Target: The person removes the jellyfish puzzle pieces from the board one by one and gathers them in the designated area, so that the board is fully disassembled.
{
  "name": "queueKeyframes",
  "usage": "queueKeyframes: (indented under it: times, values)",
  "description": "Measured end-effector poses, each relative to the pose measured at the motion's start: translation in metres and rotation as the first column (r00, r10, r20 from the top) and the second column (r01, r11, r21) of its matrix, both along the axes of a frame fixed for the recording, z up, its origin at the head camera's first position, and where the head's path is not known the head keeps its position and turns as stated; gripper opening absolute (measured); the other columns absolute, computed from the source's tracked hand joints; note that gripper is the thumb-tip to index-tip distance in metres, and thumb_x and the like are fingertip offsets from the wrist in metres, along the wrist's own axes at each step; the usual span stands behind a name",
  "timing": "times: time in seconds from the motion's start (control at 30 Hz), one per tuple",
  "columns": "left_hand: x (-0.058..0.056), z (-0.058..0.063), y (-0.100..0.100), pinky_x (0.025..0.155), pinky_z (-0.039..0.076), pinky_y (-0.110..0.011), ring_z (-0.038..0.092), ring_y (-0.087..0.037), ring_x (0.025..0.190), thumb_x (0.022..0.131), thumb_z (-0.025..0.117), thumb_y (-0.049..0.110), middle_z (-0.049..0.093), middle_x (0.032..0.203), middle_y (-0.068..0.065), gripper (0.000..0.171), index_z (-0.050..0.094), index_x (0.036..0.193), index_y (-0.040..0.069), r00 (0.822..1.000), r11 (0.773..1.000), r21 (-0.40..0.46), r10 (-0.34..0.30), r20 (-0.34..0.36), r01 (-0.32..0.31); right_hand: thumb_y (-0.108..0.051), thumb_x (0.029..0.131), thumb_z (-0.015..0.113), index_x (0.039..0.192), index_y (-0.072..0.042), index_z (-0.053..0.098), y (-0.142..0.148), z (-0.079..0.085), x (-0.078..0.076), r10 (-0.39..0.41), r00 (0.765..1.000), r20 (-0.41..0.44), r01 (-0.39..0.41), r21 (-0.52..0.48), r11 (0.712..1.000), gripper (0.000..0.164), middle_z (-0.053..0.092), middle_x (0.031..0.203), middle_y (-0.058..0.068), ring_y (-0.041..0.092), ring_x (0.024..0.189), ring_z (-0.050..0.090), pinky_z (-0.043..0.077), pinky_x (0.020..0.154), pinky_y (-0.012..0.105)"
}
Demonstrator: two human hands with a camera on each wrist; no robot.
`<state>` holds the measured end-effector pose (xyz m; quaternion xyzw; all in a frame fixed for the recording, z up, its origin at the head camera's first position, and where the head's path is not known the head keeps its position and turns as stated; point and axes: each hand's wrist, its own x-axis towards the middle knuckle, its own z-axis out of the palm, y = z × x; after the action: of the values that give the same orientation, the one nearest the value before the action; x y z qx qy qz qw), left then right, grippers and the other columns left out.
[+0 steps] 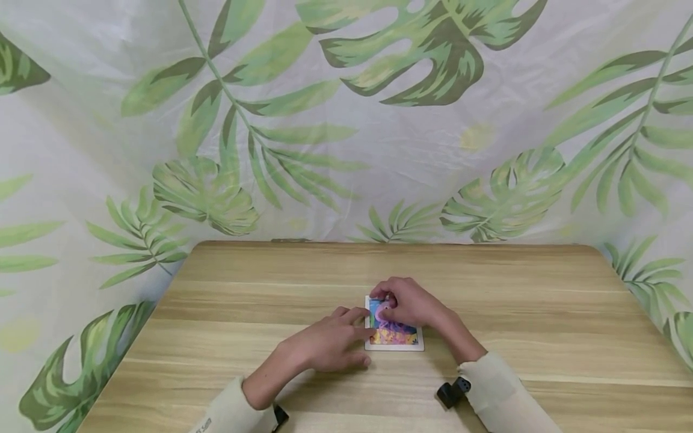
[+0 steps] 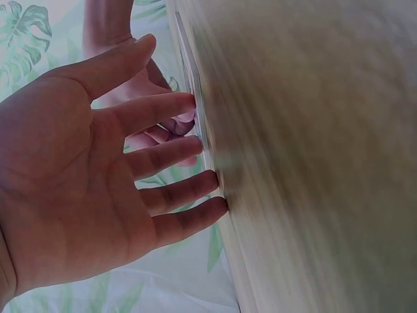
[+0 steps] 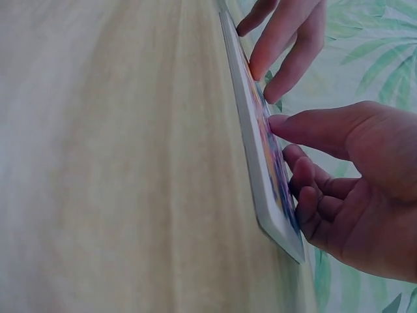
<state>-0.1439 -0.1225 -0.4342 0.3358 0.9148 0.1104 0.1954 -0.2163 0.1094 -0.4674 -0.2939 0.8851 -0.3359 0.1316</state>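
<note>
A flat, white-bordered picture board (image 1: 395,347) lies on the wooden table, showing a pink and purple octopus-like figure over yellow and orange shapes. My left hand (image 1: 335,341) comes in from the left with spread fingers, fingertips resting at the board's left border and over the picture. From the upper right, my right hand (image 1: 414,302) reaches over the picture. In the right wrist view, its thumb (image 3: 313,130) touches the picture, while the other fingers (image 3: 309,199) bend against its surface farther along. Part of the picture is hidden beneath this hand.
The light wooden table (image 1: 243,288) spreads out around the board. Behind it hangs a pale curtain (image 1: 379,156) printed with green leaves. A black wrist device (image 1: 453,393) sits by the right sleeve.
</note>
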Motion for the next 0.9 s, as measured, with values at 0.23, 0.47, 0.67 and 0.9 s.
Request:
queueKeyframes:
  times: [0.23, 0.47, 0.67, 0.9]
  values:
    - [0.0023, -0.0002, -0.0005, 0.120, 0.048, -0.054, 0.043, -0.036, 0.154, 0.104, 0.071, 0.044, 0.042, 0.169, -0.014, 0.054, 0.063, 0.152, 0.020, 1.000, 1.000, 0.026, 0.014, 0.003, -0.014, -0.007, 0.097, 0.078, 0.131, -0.005, 0.072, 0.0006, -0.0026, 0.0009, -0.008, 0.999, 0.042, 0.008, -0.003, 1.000, 0.035, 0.068, 0.100, 0.001, 0.010, 0.082, 0.055, 0.048, 0.073, 0.022]
    - [0.0024, -0.0002, -0.0010, 0.120, 0.047, -0.053, 0.044, -0.034, 0.153, 0.104, 0.071, 0.043, 0.044, 0.169, -0.012, 0.053, 0.064, 0.151, 0.020, 1.000, 1.000, 0.026, 0.007, -0.004, -0.006, -0.012, 0.093, 0.083, 0.134, -0.006, 0.072, 0.0025, -0.0025, 0.0031, -0.020, 1.000, -0.003, 0.020, -0.005, 1.000, 0.043, 0.070, 0.114, 0.006, 0.013, 0.091, 0.059, 0.052, 0.079, 0.025]
    - [0.0023, -0.0007, -0.0017, 0.121, 0.047, -0.052, 0.045, -0.033, 0.153, 0.104, 0.071, 0.041, 0.045, 0.169, -0.011, 0.051, 0.065, 0.151, 0.020, 1.000, 1.000, 0.022, -0.003, -0.012, 0.004, -0.014, 0.094, 0.084, 0.132, -0.007, 0.074, 0.0039, -0.0051, 0.0015, -0.023, 0.999, 0.022, 0.023, -0.025, 0.999, 0.040, 0.072, 0.114, 0.004, 0.013, 0.093, 0.060, 0.052, 0.081, 0.026]
    - [0.0003, 0.0008, -0.0038, 0.121, 0.047, -0.052, 0.043, -0.032, 0.154, 0.105, 0.070, 0.041, 0.043, 0.170, -0.009, 0.054, 0.061, 0.154, 0.021, 1.000, 1.000, 0.014, -0.001, 0.005, 0.001, -0.012, 0.094, 0.083, 0.130, -0.008, 0.075, 0.0031, -0.0052, 0.0009, -0.040, 0.998, 0.041, 0.041, -0.045, 0.998, 0.037, 0.072, 0.115, 0.004, 0.014, 0.093, 0.058, 0.051, 0.080, 0.025]
